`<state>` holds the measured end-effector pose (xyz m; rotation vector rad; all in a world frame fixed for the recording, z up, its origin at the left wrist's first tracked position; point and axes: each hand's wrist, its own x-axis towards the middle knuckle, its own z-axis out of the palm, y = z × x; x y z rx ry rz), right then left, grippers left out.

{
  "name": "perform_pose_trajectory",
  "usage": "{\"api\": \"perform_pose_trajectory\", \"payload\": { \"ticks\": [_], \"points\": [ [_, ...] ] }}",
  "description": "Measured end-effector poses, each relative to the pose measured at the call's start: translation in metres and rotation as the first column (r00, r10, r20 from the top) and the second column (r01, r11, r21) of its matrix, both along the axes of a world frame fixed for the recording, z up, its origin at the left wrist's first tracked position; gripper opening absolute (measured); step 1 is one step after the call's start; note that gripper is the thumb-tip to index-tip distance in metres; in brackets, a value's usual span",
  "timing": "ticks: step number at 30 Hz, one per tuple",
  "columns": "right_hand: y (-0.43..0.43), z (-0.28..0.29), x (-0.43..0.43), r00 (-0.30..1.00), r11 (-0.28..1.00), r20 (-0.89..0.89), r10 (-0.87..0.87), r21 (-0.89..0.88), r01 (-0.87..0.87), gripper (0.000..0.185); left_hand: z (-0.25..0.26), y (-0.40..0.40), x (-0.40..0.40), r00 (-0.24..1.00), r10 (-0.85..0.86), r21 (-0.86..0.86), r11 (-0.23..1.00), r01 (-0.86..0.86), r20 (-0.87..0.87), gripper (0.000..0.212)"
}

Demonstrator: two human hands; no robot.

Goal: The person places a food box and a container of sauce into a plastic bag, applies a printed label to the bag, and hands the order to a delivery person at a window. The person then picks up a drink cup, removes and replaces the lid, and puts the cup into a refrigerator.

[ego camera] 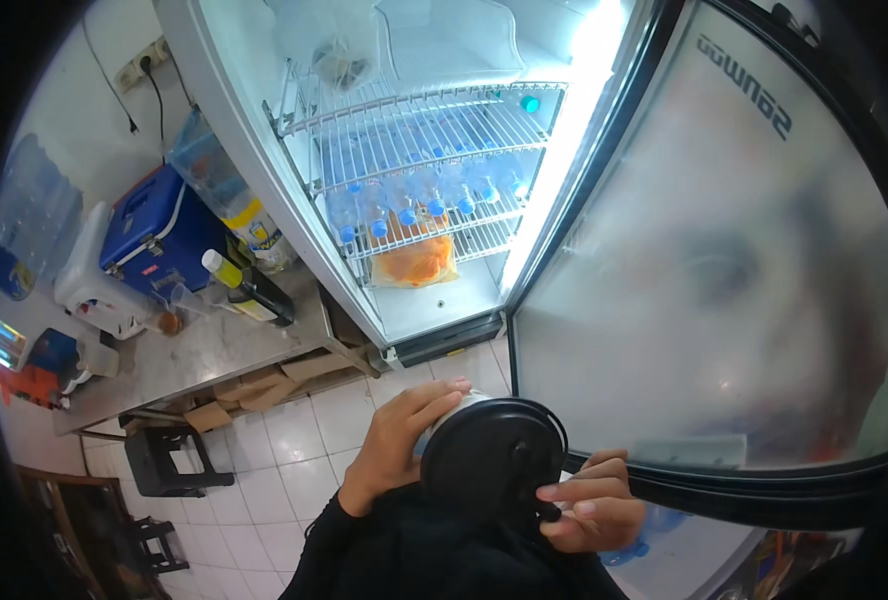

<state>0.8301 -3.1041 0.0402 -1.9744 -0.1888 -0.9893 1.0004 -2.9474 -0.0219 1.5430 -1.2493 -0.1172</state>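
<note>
In front of my chest is a large lidded cup, its round black lid (pixel 481 457) facing up at me. My left hand (pixel 399 439) wraps the far left side of the cup, where a strip of its pale wall shows. At the lid's near right edge, my right hand (pixel 598 506) pinches a small black piece (pixel 547 511) between thumb and fingers. Whether that piece is a spout, plug or straw end I cannot tell. Beyond my hands stands an upright fridge with its frosted glass door (pixel 714 300) swung out to the right.
Several blue-capped bottles (pixel 421 191) lie on a wire shelf (pixel 429 232) above a bag of orange food (pixel 414 262). At left, a steel table (pixel 211 356) bears a blue cooler box (pixel 159 232), a dark bottle (pixel 253 292) and a white jug (pixel 88 262). A black stool (pixel 178 461) stands below.
</note>
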Motion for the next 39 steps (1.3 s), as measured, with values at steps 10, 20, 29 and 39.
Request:
{"api": "perform_pose_trajectory", "payload": {
  "ticks": [10,20,29,39],
  "points": [
    [0.025,0.003,0.025,0.918,0.992,0.386,0.088,-0.121,-0.045,0.019,-0.007,0.004,-0.016,0.993,0.101,-0.31,0.944,-0.113,-0.055,0.045],
    [0.048,-0.002,0.028,0.854,0.992,0.511,-0.098,0.115,0.045,0.027,0.003,0.016,-0.023,0.972,0.208,-0.263,0.937,-0.23,-0.108,0.048],
    [0.068,0.018,0.016,0.876,0.989,0.469,-0.11,0.136,0.051,0.033,0.003,0.011,-0.027,0.985,0.172,-0.456,0.879,-0.14,0.028,0.052],
    [0.078,0.021,0.006,0.9,0.966,0.423,-0.101,0.256,-0.012,0.032,0.011,0.015,-0.034,0.981,0.191,-0.457,0.876,-0.154,0.036,0.06]
  ]
}}
